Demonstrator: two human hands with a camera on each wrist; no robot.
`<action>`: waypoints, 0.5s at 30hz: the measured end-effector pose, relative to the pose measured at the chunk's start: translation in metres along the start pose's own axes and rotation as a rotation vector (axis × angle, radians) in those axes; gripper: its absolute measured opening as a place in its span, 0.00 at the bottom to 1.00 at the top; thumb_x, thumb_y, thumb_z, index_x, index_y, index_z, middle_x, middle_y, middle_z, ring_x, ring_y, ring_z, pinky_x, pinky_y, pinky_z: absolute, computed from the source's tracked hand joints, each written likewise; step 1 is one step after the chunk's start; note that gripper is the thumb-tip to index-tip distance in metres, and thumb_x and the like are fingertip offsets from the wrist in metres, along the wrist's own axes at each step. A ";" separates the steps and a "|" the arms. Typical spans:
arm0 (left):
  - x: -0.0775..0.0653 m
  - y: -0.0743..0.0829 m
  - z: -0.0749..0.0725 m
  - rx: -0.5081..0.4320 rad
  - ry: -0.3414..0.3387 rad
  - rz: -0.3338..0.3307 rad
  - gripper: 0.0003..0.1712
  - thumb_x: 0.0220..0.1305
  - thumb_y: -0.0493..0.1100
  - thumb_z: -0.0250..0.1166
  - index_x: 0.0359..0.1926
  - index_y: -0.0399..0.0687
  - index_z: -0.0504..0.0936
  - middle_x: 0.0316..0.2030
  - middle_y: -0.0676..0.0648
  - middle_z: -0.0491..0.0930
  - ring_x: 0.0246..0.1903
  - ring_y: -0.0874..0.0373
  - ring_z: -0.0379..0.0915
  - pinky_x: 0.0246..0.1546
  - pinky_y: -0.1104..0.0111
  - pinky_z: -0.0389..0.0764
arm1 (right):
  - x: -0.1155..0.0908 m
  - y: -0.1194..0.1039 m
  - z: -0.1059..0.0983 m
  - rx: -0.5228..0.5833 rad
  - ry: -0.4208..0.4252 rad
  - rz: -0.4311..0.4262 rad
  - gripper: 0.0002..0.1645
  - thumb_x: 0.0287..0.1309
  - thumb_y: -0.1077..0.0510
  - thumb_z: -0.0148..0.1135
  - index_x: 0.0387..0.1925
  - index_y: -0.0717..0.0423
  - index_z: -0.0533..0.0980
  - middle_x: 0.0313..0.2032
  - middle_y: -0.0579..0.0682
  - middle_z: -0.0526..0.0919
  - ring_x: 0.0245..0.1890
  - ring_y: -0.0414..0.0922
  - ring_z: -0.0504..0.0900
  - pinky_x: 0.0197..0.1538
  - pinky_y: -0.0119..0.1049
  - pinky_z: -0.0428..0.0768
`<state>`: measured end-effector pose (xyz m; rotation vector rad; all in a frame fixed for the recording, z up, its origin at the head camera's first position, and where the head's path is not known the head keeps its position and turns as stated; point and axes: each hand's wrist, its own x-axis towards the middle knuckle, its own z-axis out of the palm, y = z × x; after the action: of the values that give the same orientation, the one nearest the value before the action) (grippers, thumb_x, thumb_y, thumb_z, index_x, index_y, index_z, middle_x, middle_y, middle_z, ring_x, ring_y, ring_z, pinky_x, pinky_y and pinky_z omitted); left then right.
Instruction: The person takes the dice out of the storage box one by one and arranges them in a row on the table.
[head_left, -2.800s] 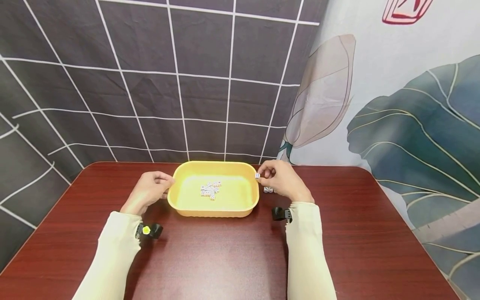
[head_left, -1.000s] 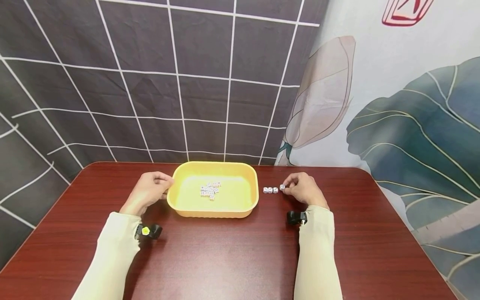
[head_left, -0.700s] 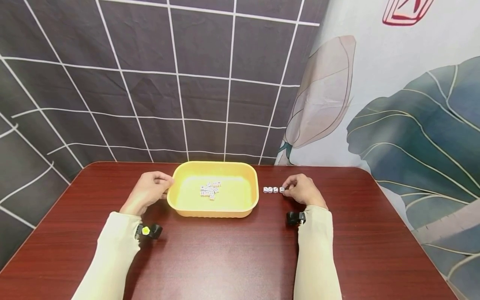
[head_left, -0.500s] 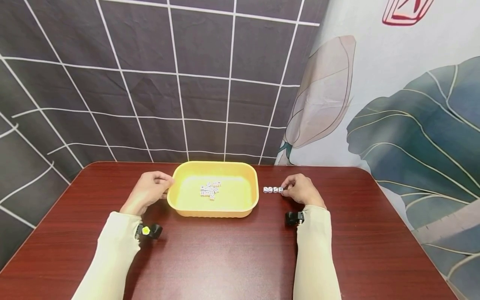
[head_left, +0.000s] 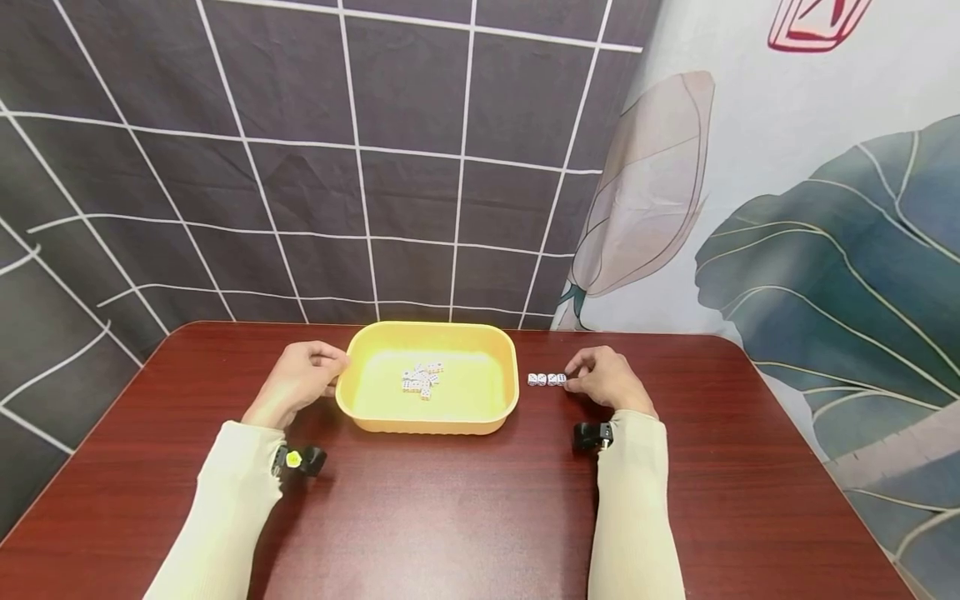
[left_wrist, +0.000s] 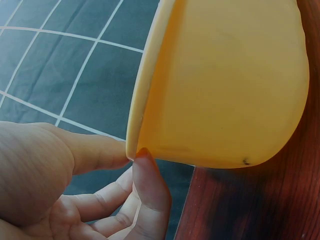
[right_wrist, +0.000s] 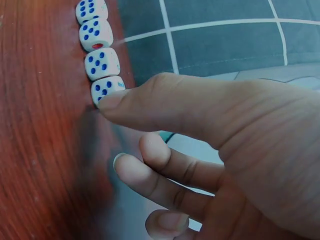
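Right hand [head_left: 609,382]: thumb resting on the end die [right_wrist: 104,87], the other visible fingertips apart from it.
Left hand [head_left: 300,379]: thumb and finger clamped on the yellow tray [head_left: 427,427] at its rim.
Dice row [head_left: 552,379]: four on the table [head_left: 450,517], just beside the tray.
Loose dice [head_left: 417,384]: inside the tray.
Die handling: probably light, rigid, slick, hardly fragile; easily nudged askew.
Die hold: best pinched across two opposite outer faces.

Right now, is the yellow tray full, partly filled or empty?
Partly filled: the head view shows a small heap of white dice inside the yellow tray, with bare yellow bottom visible around it.
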<state>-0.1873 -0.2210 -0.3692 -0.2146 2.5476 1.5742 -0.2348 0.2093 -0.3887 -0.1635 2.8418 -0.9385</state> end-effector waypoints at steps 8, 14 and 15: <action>0.000 0.001 0.000 0.004 0.009 0.005 0.18 0.72 0.38 0.58 0.54 0.26 0.78 0.40 0.40 0.83 0.30 0.62 0.80 0.34 0.72 0.86 | -0.004 -0.010 -0.007 -0.004 0.026 0.002 0.12 0.56 0.62 0.69 0.43 0.58 0.83 0.27 0.49 0.77 0.28 0.44 0.73 0.33 0.36 0.71; 0.000 0.000 0.000 -0.001 0.005 -0.005 0.19 0.72 0.38 0.58 0.55 0.26 0.78 0.41 0.39 0.83 0.31 0.61 0.81 0.35 0.72 0.86 | -0.007 -0.023 -0.012 -0.009 0.046 -0.061 0.11 0.57 0.61 0.69 0.43 0.58 0.83 0.29 0.50 0.77 0.29 0.45 0.73 0.33 0.36 0.72; 0.000 0.000 0.000 -0.001 0.005 -0.006 0.19 0.72 0.38 0.58 0.55 0.26 0.78 0.41 0.38 0.83 0.31 0.61 0.81 0.35 0.72 0.86 | -0.007 -0.025 -0.012 -0.011 0.049 -0.076 0.11 0.58 0.61 0.69 0.43 0.58 0.83 0.30 0.50 0.77 0.30 0.45 0.73 0.34 0.36 0.72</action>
<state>-0.1873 -0.2208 -0.3689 -0.2272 2.5472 1.5751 -0.2281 0.1973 -0.3631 -0.2553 2.9049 -0.9544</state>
